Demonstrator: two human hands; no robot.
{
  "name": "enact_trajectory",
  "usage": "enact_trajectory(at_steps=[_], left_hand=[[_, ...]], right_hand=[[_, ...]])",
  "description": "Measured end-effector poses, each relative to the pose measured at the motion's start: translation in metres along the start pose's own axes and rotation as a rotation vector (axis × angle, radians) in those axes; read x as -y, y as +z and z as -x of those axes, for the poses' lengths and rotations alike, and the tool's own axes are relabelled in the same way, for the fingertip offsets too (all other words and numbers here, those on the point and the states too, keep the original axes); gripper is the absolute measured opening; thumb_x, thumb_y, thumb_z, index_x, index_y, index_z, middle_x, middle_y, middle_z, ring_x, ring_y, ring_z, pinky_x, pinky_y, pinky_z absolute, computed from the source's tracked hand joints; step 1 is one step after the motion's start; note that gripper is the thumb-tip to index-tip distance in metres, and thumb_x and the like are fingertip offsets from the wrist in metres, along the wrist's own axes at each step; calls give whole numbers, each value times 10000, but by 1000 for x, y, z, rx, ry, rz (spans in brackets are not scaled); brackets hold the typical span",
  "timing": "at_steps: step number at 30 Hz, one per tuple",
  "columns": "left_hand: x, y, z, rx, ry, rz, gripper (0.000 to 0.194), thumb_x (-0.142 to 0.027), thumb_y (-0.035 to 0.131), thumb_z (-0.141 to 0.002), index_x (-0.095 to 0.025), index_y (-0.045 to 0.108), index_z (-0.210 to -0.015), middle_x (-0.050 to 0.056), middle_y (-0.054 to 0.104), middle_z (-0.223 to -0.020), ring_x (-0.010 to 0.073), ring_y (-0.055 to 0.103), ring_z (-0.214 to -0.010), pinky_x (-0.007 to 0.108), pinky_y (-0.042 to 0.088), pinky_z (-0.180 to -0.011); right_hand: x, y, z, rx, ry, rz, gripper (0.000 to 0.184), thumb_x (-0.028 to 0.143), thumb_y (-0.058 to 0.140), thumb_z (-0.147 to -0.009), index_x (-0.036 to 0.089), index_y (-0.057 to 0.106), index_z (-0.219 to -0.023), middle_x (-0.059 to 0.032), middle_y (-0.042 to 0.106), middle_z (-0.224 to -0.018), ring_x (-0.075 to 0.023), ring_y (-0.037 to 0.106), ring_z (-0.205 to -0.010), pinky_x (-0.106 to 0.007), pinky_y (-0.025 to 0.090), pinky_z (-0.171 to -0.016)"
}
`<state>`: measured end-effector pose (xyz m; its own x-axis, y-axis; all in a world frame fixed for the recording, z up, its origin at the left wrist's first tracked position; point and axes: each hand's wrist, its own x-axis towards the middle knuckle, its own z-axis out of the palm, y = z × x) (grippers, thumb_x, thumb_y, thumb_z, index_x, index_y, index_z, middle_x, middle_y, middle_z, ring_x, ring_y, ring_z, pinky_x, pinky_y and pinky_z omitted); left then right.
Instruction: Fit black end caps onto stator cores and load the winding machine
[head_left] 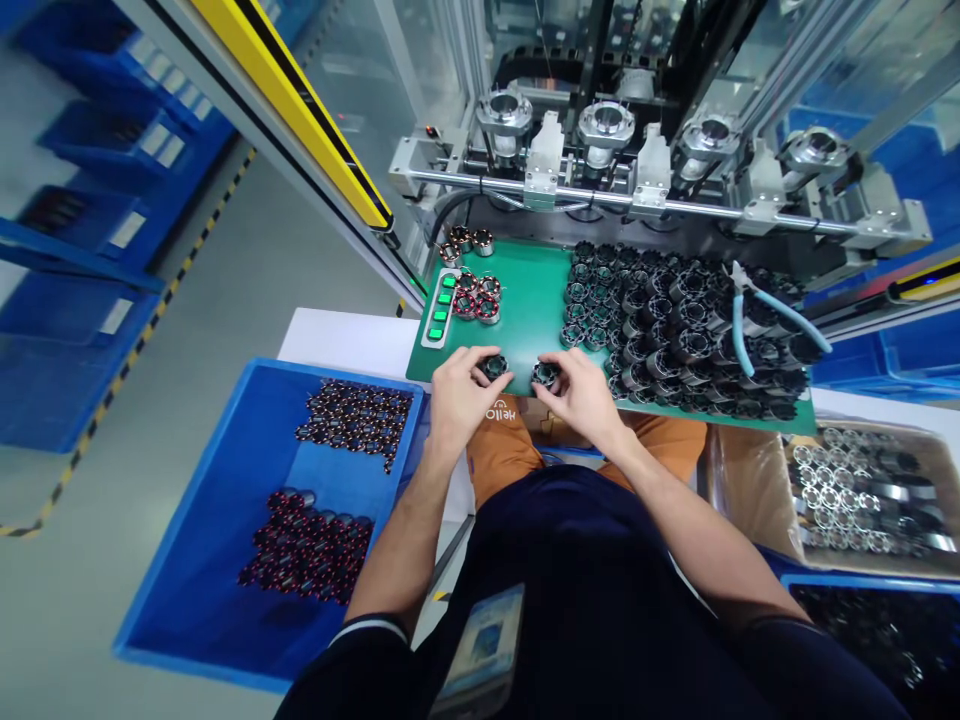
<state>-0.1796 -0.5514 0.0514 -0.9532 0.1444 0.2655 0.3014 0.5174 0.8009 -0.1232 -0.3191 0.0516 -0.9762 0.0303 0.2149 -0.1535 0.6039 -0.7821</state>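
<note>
My left hand (pixel 463 393) is closed around a black motor stator core (pixel 495 367) at the front edge of the green mat (pixel 525 285). A little to the right, my right hand (pixel 581 395) grips a second black stator core (pixel 546 374) between thumb and fingers. Both cores sit at the mat's surface, a short gap apart. Beyond my left hand stand several copper-wound stators (pixel 478 297) beside a strip of green buttons (pixel 441 308). Right of my right hand are rows of unwound black stator cores (pixel 660 320), partly stacked.
Pliers (pixel 742 310) with light blue handles lie on the stacked cores. Behind the mat runs a machine rail with metal fixtures (pixel 606 125). A blue bin (pixel 300 640) of wound stators stands at left. At right is a lined box (pixel 742 490) with metal rings (pixel 832 485).
</note>
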Motion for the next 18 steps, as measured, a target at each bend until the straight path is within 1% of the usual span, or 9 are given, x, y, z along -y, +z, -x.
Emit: enact_trajectory(at_steps=[1, 3, 6, 9, 11, 13, 15, 17, 18], left_hand=[[5, 4, 0, 12, -6, -4, 356, -115, 1062, -851, -230, 932, -1162, -12, 826, -975, 115, 717, -625, 281, 628, -684], [11, 8, 2, 25, 0, -8, 372, -159, 1075, -877, -250, 934, -1209, -13, 827, -998, 117, 717, -636, 286, 634, -697], [14, 7, 8, 33, 21, 3, 397, -194, 1081, -904, -269, 926, -1262, -5, 839, -1060, 127, 748, -700, 294, 647, -741], [16, 7, 11, 48, 36, 27, 380, -160, 1062, -892, -260, 902, -1222, -2, 837, -1049, 148, 767, -760, 303, 661, -773], [18, 7, 13, 38, 48, 65, 357, -217, 1025, -943, -257, 857, -1255, 24, 853, -1117, 177, 808, -864, 322, 698, -824], [18, 6, 15, 10, 61, 115, 367, -312, 957, -1017, -256, 776, -1332, 62, 861, -1256, 206, 852, -1006, 355, 740, -901], [17, 1, 15, -17, 71, 145, 403, -384, 886, -1068, -262, 715, -1412, 96, 846, -1388, 242, 869, -1173, 418, 760, -1016], [14, -7, 13, -34, 76, 138, 409, -424, 850, -1095, -272, 734, -1456, 109, 837, -1447, 284, 844, -1321, 507, 733, -1161], [13, -12, 13, -42, 74, 127, 396, -435, 849, -1100, -276, 761, -1452, 108, 841, -1446, 298, 831, -1355, 541, 711, -1211]], right_hand=[[-6, 5, -1, 23, 13, 14, 274, 200, 882, -994, 210, 832, -1263, -57, 763, -1063, -177, 729, -654, -395, 705, -735], [-11, 9, 0, 57, 26, 43, 285, 251, 884, -1029, 209, 834, -1307, -75, 784, -1103, -187, 738, -684, -411, 714, -793], [-9, 5, 2, 79, 43, 97, 317, 335, 872, -1079, 236, 826, -1377, -100, 818, -1161, -244, 795, -840, -427, 704, -879], [-4, 1, 2, 92, 68, 152, 274, 304, 877, -1046, 245, 815, -1307, -126, 846, -1189, -318, 820, -1001, -444, 674, -891], [1, -1, 3, 102, 64, 161, 244, 284, 866, -1027, 244, 792, -1255, -129, 851, -1189, -334, 818, -1034, -446, 663, -887], [8, -3, 3, 105, 48, 145, 240, 276, 847, -1021, 246, 763, -1244, -115, 845, -1175, -317, 811, -1023, -440, 667, -898], [17, -5, 4, 97, 24, 123, 285, 275, 823, -1030, 252, 756, -1306, -102, 833, -1184, -301, 802, -1030, -438, 682, -932], [28, -9, 4, 87, -10, 111, 351, 286, 791, -1062, 267, 771, -1411, -100, 820, -1192, -313, 792, -1086, -465, 690, -1000], [33, -10, 4, 82, -28, 108, 360, 294, 776, -1078, 278, 783, -1438, -100, 813, -1186, -323, 785, -1113, -484, 688, -1030]])
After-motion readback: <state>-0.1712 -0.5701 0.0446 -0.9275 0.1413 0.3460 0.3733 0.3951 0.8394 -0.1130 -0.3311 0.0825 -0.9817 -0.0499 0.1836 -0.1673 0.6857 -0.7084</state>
